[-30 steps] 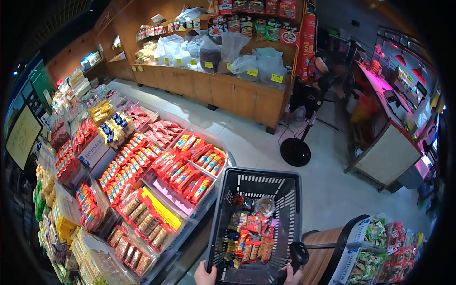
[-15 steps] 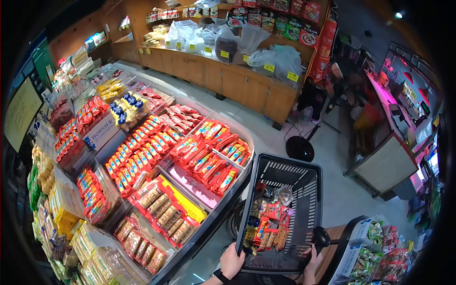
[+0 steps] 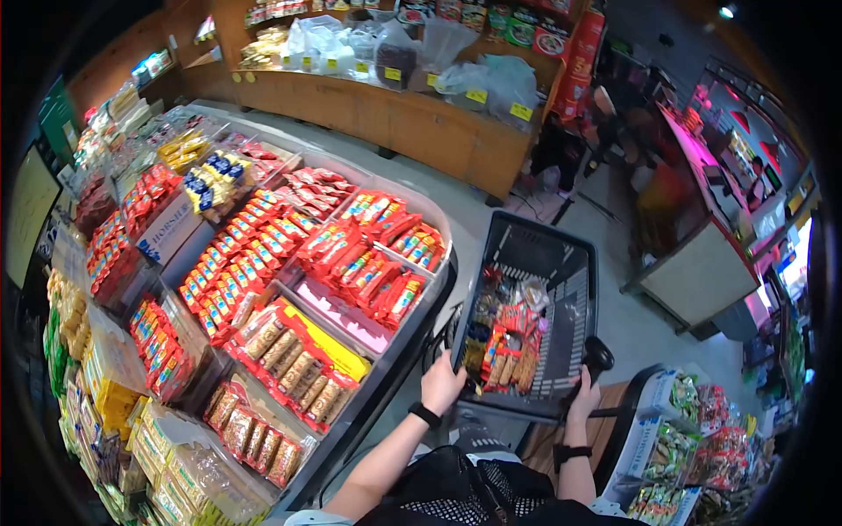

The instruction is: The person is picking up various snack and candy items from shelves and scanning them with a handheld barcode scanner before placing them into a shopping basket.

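Observation:
A dark grey shopping basket is held out in front of me at the centre right. My left hand is wrapped round the basket's near left corner. At its near right corner my right hand grips the rim, just below a round black knob. Inside the basket lie red snack packets, brown nutty bars and a clear bag. Both wrists carry dark bands.
A large bin display of red-wrapped snacks fills the left. Behind stands a wooden counter with plastic bags. A white-sided counter is at the right, another snack bin at lower right. A blurred person is beyond the basket.
The basket and both hands have moved up in the view, and my forearms and dark clothing now show. The surrounding displays have shifted slightly left.

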### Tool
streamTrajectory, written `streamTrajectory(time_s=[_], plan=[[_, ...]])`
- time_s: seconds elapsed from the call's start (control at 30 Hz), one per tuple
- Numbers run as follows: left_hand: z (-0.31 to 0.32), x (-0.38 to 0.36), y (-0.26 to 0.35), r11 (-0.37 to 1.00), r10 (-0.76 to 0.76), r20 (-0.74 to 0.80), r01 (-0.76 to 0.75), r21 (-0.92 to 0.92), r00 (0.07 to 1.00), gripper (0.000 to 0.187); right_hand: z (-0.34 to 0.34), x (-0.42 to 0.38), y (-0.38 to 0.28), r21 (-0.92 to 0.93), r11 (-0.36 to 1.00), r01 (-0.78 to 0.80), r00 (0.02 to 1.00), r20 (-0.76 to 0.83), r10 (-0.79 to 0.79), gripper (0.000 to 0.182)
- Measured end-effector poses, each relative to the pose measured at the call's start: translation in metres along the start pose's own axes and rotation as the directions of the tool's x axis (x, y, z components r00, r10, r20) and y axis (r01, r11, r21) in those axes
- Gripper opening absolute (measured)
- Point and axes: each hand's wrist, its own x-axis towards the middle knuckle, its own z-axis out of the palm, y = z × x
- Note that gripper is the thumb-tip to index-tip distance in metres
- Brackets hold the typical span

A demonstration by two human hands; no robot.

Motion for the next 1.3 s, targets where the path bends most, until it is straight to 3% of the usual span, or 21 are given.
streamTrajectory(time_s=[0.2,0.27,0.3,0.33,0.4,0.47,0.5,0.6,0.67,0.73,0.83,0.93,1.03,1.2,1.3], plan=[[0.015,0.022,0.026,0.999,-0.017,-0.010,0.017,0.034,1.000,0.036,0.001,0.039,0.005,-0.076,0.997,-0.011,1.000,0.013,0.012,0.037],[0.019,0.018,0.031,0.997,-0.032,-0.052,0.036,0.071,0.998,0.038,-0.003,0.040,0.009,-0.068,0.996,-0.051,0.998,0.037,0.054,0.028],[0.022,0.018,0.030,0.996,0.017,-0.107,-0.007,0.085,0.994,0.042,-0.003,0.040,0.011,-0.086,0.996,-0.036,0.998,0.045,0.040,0.026],[0.024,0.018,0.032,0.993,-0.028,-0.074,0.036,0.111,0.997,0.059,-0.005,0.042,0.012,-0.107,0.994,-0.018,0.998,0.060,0.024,0.025],[0.024,0.011,0.045,0.925,0.105,-0.195,-0.024,0.378,0.975,0.076,-0.007,0.046,0.020,-0.153,0.987,0.043,0.996,0.087,-0.030,0.027],[0.014,0.008,0.082,0.750,0.121,-0.072,-0.044,0.660,0.990,0.085,-0.009,0.056,0.019,-0.175,0.984,0.043,0.992,0.126,-0.021,0.027],[0.013,0.011,0.100,0.816,0.159,-0.042,-0.108,0.568,0.986,0.079,-0.011,0.060,0.017,-0.181,0.983,0.032,0.990,0.139,-0.007,0.027],[0.029,0.033,0.143,0.841,0.302,0.090,-0.310,0.443,0.949,0.059,-0.016,0.074,0.021,-0.066,0.997,-0.043,0.984,0.171,0.053,0.027],[0.066,0.060,0.144,0.820,0.379,0.138,-0.401,0.409,0.915,0.047,-0.018,0.078,0.032,0.005,1.000,0.021,0.983,0.182,-0.022,0.027],[0.119,0.090,0.130,0.749,0.269,0.238,-0.358,0.558,0.933,0.039,-0.019,0.081,0.026,0.018,0.999,-0.048,0.978,0.202,0.044,0.026],[0.200,0.129,0.069,0.621,-0.017,0.317,-0.238,0.747,0.948,0.038,-0.021,0.085,0.025,-0.004,1.000,-0.004,0.980,0.199,0.004,0.025],[0.229,0.142,0.015,0.819,-0.183,0.395,-0.083,0.568,0.900,0.051,-0.021,0.086,0.019,-0.048,0.999,0.015,0.975,0.224,-0.004,0.024],[0.218,0.131,0.002,0.942,-0.107,0.416,-0.042,0.334,0.903,0.061,-0.020,0.078,0.022,-0.128,0.989,0.067,0.981,0.191,-0.041,0.022],[0.209,0.130,-0.001,0.982,0.045,0.369,-0.110,0.156,0.928,0.060,-0.017,0.073,0.022,-0.196,0.979,0.062,0.988,0.152,-0.032,0.020],[0.196,0.135,0.019,0.969,0.013,0.343,-0.096,0.226,0.939,0.059,-0.015,0.073,0.007,-0.147,0.989,-0.003,0.987,0.157,0.026,0.020]])
